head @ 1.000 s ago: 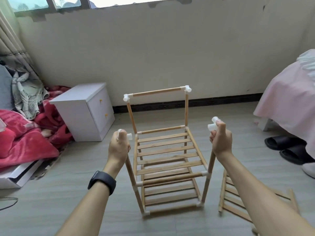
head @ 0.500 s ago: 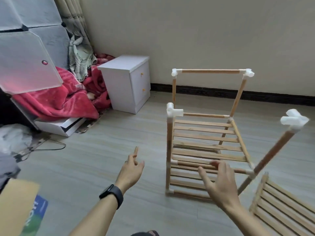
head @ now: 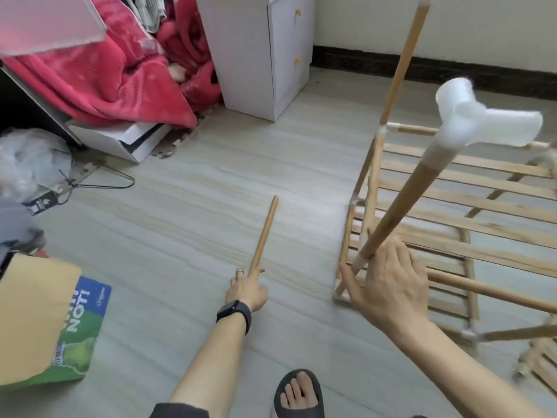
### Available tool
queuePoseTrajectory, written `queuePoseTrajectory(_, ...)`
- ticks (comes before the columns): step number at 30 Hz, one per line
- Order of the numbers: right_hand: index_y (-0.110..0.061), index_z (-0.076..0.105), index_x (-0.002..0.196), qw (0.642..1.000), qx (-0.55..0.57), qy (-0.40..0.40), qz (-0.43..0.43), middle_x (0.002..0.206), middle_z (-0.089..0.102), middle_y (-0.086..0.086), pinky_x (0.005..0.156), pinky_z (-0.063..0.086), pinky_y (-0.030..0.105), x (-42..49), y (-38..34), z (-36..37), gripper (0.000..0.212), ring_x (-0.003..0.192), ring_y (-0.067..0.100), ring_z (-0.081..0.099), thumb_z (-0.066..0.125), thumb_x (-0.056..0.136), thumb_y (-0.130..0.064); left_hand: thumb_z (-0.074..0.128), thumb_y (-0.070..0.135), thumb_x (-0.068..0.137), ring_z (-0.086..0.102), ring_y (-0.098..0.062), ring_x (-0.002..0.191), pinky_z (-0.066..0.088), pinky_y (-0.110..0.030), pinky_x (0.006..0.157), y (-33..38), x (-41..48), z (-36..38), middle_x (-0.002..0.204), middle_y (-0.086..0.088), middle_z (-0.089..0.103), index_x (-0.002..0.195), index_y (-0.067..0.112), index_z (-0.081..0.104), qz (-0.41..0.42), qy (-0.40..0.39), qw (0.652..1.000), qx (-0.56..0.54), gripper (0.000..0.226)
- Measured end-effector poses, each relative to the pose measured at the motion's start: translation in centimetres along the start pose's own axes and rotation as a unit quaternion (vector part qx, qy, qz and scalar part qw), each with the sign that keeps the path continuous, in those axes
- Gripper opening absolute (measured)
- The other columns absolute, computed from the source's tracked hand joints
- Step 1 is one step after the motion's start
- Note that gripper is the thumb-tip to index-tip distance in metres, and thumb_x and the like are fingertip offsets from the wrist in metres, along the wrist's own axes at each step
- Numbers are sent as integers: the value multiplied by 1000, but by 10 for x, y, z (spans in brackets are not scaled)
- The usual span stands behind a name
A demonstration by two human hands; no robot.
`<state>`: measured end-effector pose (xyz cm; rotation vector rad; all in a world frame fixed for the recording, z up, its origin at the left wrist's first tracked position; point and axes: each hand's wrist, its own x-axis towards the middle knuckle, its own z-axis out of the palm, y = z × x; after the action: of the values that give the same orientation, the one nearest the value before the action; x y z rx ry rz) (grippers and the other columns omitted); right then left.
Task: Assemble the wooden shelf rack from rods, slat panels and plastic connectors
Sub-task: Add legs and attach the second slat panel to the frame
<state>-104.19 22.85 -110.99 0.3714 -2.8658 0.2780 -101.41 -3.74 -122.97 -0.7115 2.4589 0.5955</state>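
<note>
The loose rod (head: pixel 265 233) lies flat on the floor (head: pixel 180 212), well apart from the half-built rack (head: pixel 452 182). The left hand (head: pixel 245 289) stretches down to the rod's near end. Its grip is open, with the fingertips at the wood and nothing wrapped round it, probably about to pick it up as the next piece. The right hand (head: pixel 388 285) is spread beside the foot of a leaning upright (head: pixel 398 212) capped by a white connector (head: pixel 470 122). Its grip is open too, fingers straight, seemingly steadying the frame so it does not tip during the reach. Whether the palm actually touches the upright cannot be told. The connector is blurred, so its sockets are unclear. The rack's right side and the slat panel (head: pixel 539 366) in the lower corner are cut off by the picture edge.
</note>
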Motion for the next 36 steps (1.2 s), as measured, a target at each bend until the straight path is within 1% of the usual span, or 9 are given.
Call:
queuePoseTrajectory(6, 0, 47, 144, 999, -7, 43, -9, 140, 57, 15, 101, 34, 41, 0, 1, 3, 79, 133, 30, 47, 65, 85, -48, 36, 27, 106, 51, -31, 122, 48, -41, 93, 7, 27, 21, 132, -11, 50, 140, 23, 48, -8, 44, 996, 83, 36)
queuePoseTrajectory(11, -4, 42, 147, 1000, -13, 2, -7, 143, 52, 11, 103, 36, 44, 0, -1, -2, 82, 136, 28, 43, 62, 84, -54, 39, 12, 100, 58, -33, 113, 48, -40, 82, 12, 5, 32, 122, -15, 56, 145, 18, 39, -11, 29, 993, 113, 45)
queuePoseTrajectory(15, -5, 47, 139, 1000, -16, -14, -18, 141, 51, 11, 106, 29, 42, 2, -2, -8, 77, 135, 29, 42, 64, 81, -54, 55, 11, 97, 64, -37, 105, 51, -42, 84, 16, -16, 27, 116, -20, 62, 130, 5, 38, -57, -20, 993, -102, 37)
queuePoseTrajectory(18, -7, 43, 142, 999, -8, -48, -20, 143, 49, 10, 111, 24, 40, 3, -2, -18, 83, 138, 29, 38, 61, 78, -58, 59, -2, 96, 67, -25, 79, 53, -41, 88, 29, -40, 0, 88, -13, 65, 115, 1, 52, -69, -112, 894, -429, 20)
queuePoseTrajectory(20, -9, 33, 150, 996, 17, -87, -31, 153, 40, 10, 118, 19, 40, 4, -1, -30, 93, 145, 28, 30, 60, 77, -61, 55, -3, 98, 65, -20, 75, 53, -37, 84, 37, -62, -31, 78, -7, 63, 104, 2, 58, -15, -132, 869, -477, 9)
queuePoseTrajectory(23, -14, 18, 158, 975, 66, -207, -36, 165, 23, 10, 124, 18, 42, 13, 7, -45, 101, 152, 28, 20, 63, 80, -60, 54, -2, 98, 61, -17, 72, 51, -31, 72, 51, -85, -82, 82, -5, 62, 124, 12, 57, 49, -82, 868, -487, 29)
queuePoseTrajectory(28, -13, 53, 140, 947, 250, -173, 98, 144, 54, 14, 108, 39, 36, 32, 22, -107, 56, 133, 28, 49, 65, 94, -40, 53, 8, 103, 63, -10, 73, 53, -30, 74, 84, -150, -195, 93, 3, 64, 120, 23, 66, 223, 58, 849, -475, 26)
queuePoseTrajectory(32, -19, 61, 121, 803, 565, -85, 171, 112, 70, 6, 70, 53, 30, 47, 26, -196, 60, 85, 17, 70, 74, 79, -60, 64, 11, 98, 65, -8, 65, 55, -22, 69, 122, -211, -259, 80, 8, 71, 109, 20, 74, 342, 93, 795, -492, 17)
queuePoseTrajectory(36, -25, 77, 100, 620, 769, -86, 128, 79, 69, -2, 48, 48, 23, 52, 28, -274, 53, 54, 10, 56, 88, 63, -61, 72, 19, 91, 66, -10, 73, 56, -22, 70, 169, -256, -276, 88, 2, 75, 101, 25, 80, 424, 77, 776, -461, 13)
